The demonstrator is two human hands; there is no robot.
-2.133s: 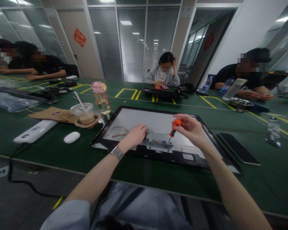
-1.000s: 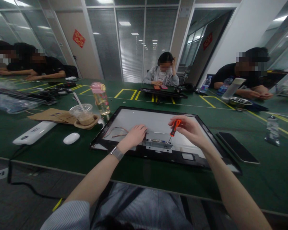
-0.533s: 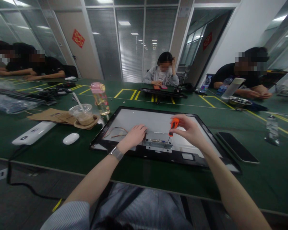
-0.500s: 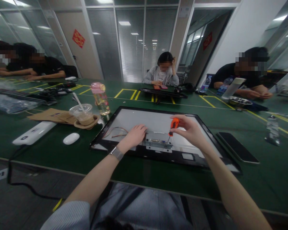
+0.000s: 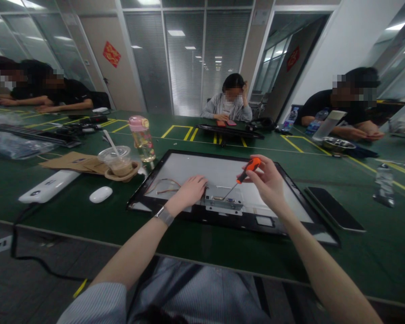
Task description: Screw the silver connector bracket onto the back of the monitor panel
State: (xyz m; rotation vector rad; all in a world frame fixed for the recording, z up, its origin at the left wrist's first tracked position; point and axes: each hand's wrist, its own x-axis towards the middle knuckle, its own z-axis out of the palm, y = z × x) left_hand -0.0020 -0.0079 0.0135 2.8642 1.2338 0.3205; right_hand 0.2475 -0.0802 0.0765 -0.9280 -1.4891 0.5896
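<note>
A black-framed monitor panel [image 5: 175, 171] lies face down on the green table, its grey metal back showing. A small metal connector bracket [image 5: 223, 204] sits near its front edge, with coloured wires [image 5: 162, 185] to the left. My left hand [image 5: 189, 191] rests with curled fingers on the panel, touching the bracket's left end. My right hand [image 5: 268, 180] is closed round an orange-handled screwdriver [image 5: 246, 172], held slanted with its tip lifted over the bracket's middle.
A white mouse [image 5: 101, 194], a white power strip [image 5: 49, 185], an iced drink cup [image 5: 119, 162] and a pink-lidded bottle [image 5: 141, 137] stand at the left. A dark phone [image 5: 334, 208] lies right of the panel. Other people sit around the table.
My right hand has lifted and tilted the screwdriver; its tip left the bracket's right side and now points left over the middle. My left hand has stayed put.
</note>
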